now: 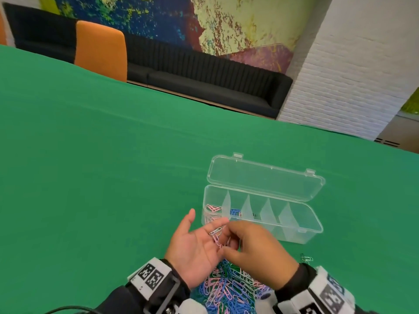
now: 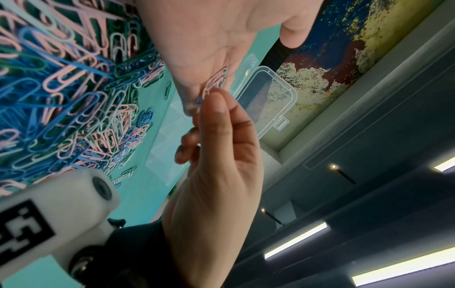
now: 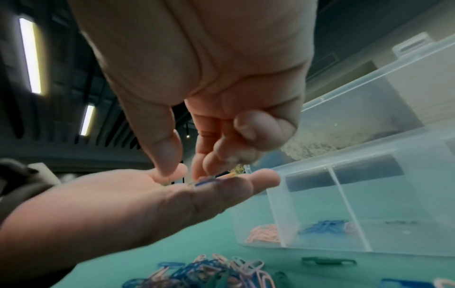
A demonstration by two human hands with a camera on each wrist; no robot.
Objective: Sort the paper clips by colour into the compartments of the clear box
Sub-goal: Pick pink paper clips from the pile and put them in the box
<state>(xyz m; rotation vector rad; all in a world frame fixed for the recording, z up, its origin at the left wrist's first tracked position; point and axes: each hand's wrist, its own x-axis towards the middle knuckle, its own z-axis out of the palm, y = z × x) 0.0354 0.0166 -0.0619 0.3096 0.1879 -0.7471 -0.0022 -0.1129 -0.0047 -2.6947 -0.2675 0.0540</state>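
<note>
The left hand (image 1: 195, 248) lies flat, palm up, carrying paper clips (image 1: 217, 234) that the right hand (image 1: 254, 252) pinches, with the clear box (image 1: 301, 232) just beyond, nearer the right.

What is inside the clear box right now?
The clear box holds pink clips in its leftmost compartment and blue clips in the next one. The other compartments look empty, though the hands cover the near left corner of the box.

An orange chair (image 1: 102, 48) and black sofa (image 1: 204, 80) stand beyond the green table (image 1: 90, 155), under a painted wall (image 1: 181, 17).
</note>
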